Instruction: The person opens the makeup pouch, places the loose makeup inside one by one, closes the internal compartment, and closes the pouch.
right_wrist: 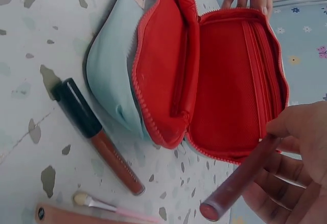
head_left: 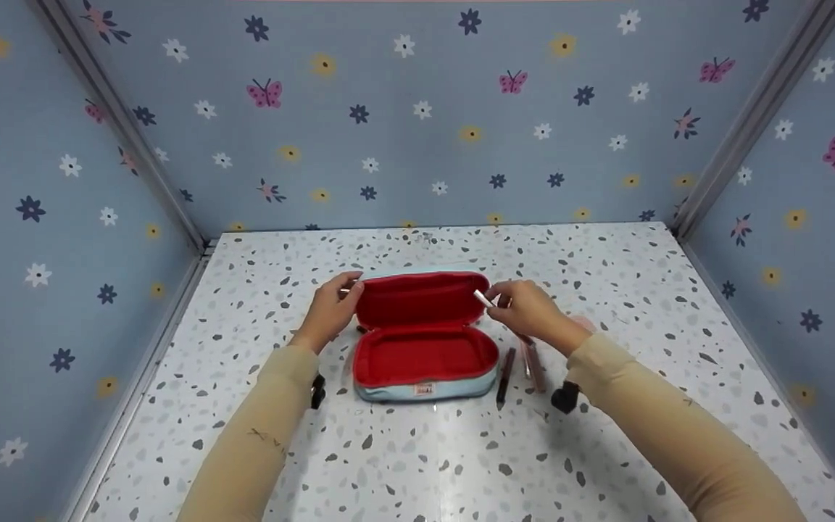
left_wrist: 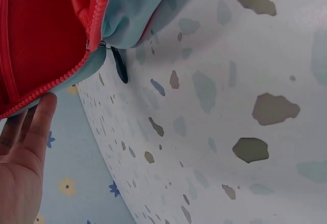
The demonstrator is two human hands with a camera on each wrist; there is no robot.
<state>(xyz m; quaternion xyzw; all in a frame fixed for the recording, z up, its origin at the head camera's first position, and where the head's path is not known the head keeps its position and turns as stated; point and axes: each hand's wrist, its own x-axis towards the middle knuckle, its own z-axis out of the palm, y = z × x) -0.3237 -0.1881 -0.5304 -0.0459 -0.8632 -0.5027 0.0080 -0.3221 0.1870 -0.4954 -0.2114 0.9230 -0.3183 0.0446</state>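
Pinching a reddish tube (right_wrist: 232,184) in its fingers (right_wrist: 294,120), the right hand (head_left: 531,308) hangs beside an open pouch (head_left: 388,392) on the desk (head_left: 388,464). The left hand (head_left: 331,306) rests extended fingers against its lid (head_left: 417,303).

- Zippered pouch (head_left: 425,330): pale blue outside, red lining and zip teeth.
- Capped lip gloss tube (right_wrist: 101,137): black cap, reddish-brown body.
- Held cosmetic tube (right_wrist: 235,184): dull brownish red.
- Applicator (right_wrist: 104,205): cream tip, silvery neck, pink handle.
- Tabletop (head_left: 359,471): white with grey terrazzo flecks.
- Wall (head_left: 446,80) beyond its far edge: blue, with white, yellow and navy flowers, pink butterflies.
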